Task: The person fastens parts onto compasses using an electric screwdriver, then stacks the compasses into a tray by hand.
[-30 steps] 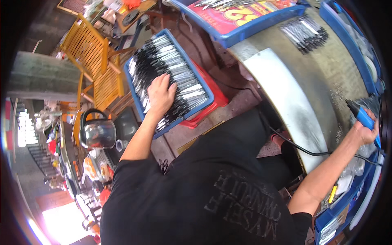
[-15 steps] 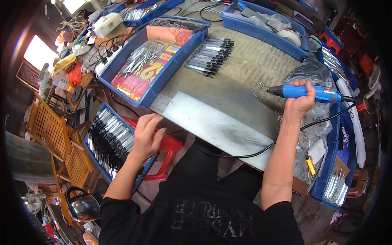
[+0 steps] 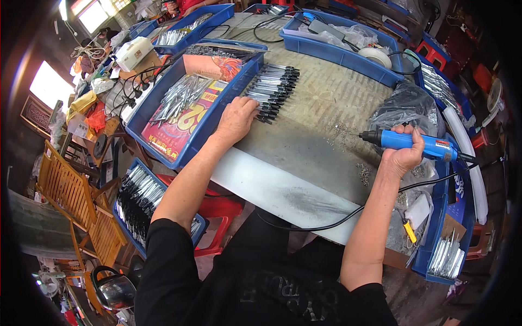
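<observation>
In my right hand [image 3: 404,154] is a blue electric screwdriver [image 3: 429,145], held level. Its black nose and thin bit point left, above the worktable [image 3: 321,103]. My left hand [image 3: 237,120] reaches over the table with bent fingers closed at the near left ends of a row of silver-and-black pen-shaped sticks [image 3: 273,89]. Its fingertips are partly hidden among these sticks. Small metal screws [image 3: 363,173] lie scattered and heaped below and left of the bit. A white board [image 3: 272,182] runs along the table's near edge.
Left of the row stands a blue tray [image 3: 190,149] with loose metal rods [image 3: 182,98]. Lower left, a blue crate [image 3: 120,209] of similar sticks rests by a red stool [image 3: 220,209]. The black cord [image 3: 348,217] loops across the near edge. Another person's red sleeve [image 3: 190,5] shows far off.
My left hand has moved up and right from beside the table's near edge to the row of sticks. The screwdriver has shifted slightly down and right in view, still held.
</observation>
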{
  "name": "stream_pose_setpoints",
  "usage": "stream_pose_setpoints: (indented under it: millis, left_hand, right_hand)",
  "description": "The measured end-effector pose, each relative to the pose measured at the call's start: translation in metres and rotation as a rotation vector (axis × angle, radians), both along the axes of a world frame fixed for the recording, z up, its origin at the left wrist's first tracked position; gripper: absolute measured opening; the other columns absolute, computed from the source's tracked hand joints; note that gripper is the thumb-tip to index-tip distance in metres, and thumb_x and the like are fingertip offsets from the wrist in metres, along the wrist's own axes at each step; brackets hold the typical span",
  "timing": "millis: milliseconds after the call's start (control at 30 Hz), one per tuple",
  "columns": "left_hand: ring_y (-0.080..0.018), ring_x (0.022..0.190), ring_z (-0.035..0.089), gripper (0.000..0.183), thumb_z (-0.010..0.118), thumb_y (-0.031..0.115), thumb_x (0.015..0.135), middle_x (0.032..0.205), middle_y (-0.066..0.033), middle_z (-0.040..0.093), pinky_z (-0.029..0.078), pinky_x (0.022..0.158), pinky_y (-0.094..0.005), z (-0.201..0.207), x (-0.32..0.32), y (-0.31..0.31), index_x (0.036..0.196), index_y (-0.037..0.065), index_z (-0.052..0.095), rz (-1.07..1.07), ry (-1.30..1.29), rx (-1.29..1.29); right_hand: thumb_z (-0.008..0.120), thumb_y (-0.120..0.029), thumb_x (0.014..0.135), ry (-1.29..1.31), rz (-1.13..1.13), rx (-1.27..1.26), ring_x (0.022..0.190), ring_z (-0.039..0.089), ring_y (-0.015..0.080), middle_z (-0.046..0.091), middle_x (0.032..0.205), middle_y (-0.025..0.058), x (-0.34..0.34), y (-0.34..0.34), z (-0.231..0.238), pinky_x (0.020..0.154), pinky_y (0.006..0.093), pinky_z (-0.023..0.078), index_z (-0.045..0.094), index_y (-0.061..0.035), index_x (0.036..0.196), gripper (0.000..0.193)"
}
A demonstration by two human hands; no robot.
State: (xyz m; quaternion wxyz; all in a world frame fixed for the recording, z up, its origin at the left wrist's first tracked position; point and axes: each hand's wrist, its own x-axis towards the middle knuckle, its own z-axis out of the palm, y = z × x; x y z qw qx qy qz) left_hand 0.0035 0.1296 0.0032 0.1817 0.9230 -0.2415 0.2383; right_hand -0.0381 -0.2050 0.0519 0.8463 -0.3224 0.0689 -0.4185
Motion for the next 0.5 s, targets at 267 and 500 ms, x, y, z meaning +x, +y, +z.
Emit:
stream_pose_setpoints:
  millis: [267,500]
  left_hand:
    - [-0.0248,0.089,0.048,0.016,0.058,0.012,0.076,0.091,-0.0056,0.051,0.037,0.071,-0.0371,-0.007,0.015,0.009,0.091,0.008,0.052,0.026,0.009,0.239]
    - [-0.0240,0.090,0.047,0.009,0.053,0.015,0.078,0.089,-0.0042,0.052,0.035,0.073,-0.0390,-0.004,0.022,0.007,0.086,0.011,0.053,-0.022,0.074,0.208]
  right_hand:
    - [0.056,-0.013,0.068,0.023,-0.009,0.005,0.058,0.050,0.0204,0.047,0.065,0.0059,0.001,0.001,0.002,0.060,0.0357,0.042,0.046,-0.0044,0.088,0.024]
    - [0.055,-0.012,0.068,0.018,-0.016,0.021,0.057,0.051,0.0205,0.048,0.065,0.0067,-0.001,-0.004,0.000,0.059,0.0363,0.043,0.045,-0.0039,0.089,0.024]
